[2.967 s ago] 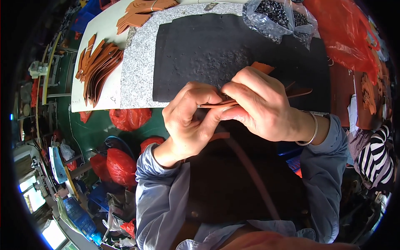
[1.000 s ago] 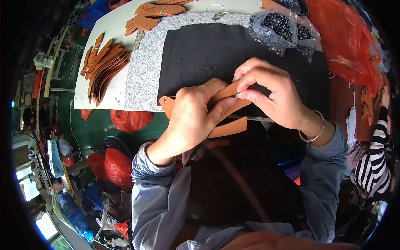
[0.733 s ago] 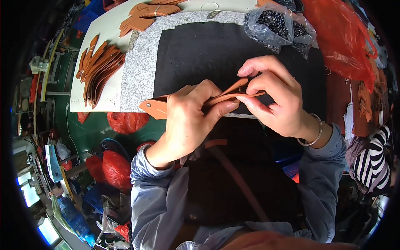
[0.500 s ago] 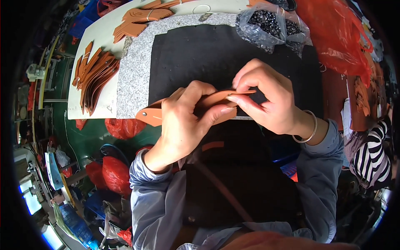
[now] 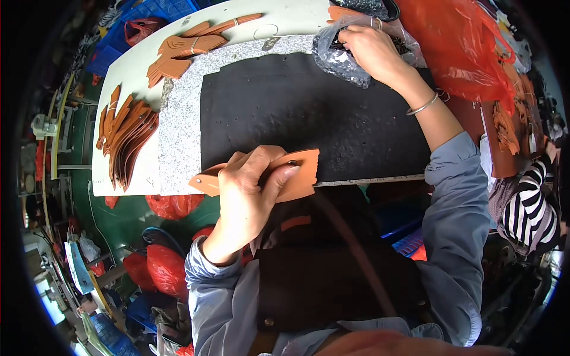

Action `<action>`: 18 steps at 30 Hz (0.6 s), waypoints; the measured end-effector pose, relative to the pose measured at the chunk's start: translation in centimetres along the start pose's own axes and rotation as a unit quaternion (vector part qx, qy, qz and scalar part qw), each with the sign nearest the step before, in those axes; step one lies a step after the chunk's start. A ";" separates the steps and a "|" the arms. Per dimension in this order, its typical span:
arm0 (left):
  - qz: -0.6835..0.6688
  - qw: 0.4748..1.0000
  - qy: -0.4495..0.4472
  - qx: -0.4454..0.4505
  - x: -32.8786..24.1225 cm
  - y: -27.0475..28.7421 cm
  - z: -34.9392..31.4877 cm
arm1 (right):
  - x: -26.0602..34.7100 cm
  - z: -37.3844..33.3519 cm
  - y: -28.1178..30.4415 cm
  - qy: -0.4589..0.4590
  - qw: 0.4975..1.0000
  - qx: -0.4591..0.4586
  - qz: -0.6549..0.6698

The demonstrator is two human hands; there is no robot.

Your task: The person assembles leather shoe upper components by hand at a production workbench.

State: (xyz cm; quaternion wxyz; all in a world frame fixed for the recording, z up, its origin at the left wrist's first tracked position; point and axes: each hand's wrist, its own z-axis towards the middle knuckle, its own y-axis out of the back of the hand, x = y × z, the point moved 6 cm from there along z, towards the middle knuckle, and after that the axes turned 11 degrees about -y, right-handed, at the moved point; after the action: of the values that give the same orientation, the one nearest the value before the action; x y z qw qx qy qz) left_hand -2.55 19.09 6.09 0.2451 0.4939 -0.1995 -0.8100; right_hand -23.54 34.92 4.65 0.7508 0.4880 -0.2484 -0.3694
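Note:
My left hand [image 5: 244,193] is closed round a tan leather piece [image 5: 304,173], thumb on top, just over the near edge of the table. A rivet shows at the piece's left end, and a dark round stud sits beside my thumb. My right hand [image 5: 375,52] reaches to the far right, its bent fingers inside a clear plastic bag [image 5: 328,59] of small dark, shiny parts. The fingertips press together among the parts; whatever they grip is hidden. Under both arms' reach lies a black mat [image 5: 285,113].
Bundles of tan leather strips [image 5: 132,133] lie on the left of the white table [image 5: 122,77], with another banded bundle [image 5: 187,50] farther back. A speckled stone slab [image 5: 178,133] sits under the mat. At right hangs a red plastic bag [image 5: 451,44].
My right hand has let go of the leather piece and moved far right into the plastic bag. My left hand keeps its hold, and the piece's right end now shows.

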 end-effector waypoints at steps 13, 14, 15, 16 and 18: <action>0.046 0.957 -0.269 -0.097 -3.3 1.2 -0.2 | 11.8 -7.4 6.9 0.012 0.780 0.249 0.574; 0.061 0.953 -0.285 -0.085 -3.6 1.3 -0.5 | 12.0 -7.6 6.5 -0.007 0.733 0.302 0.609; 0.072 0.947 -0.304 -0.072 -3.9 1.2 -0.6 | 12.0 -7.6 6.5 -0.009 0.733 0.303 0.610; 0.071 0.942 -0.321 -0.075 -4.2 1.2 -0.6 | 12.2 -7.8 6.3 -0.005 0.729 0.322 0.604; 0.073 0.939 -0.326 -0.076 -4.4 1.4 -0.7 | 12.4 -8.2 6.0 -0.026 0.718 0.363 0.593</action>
State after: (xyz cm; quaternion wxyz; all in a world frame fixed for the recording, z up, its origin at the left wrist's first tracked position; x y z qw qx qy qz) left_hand 0.03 20.52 9.63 0.2615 0.1665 -0.2417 -0.9195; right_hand -8.11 31.03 7.05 0.5750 0.4660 -0.6211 0.2577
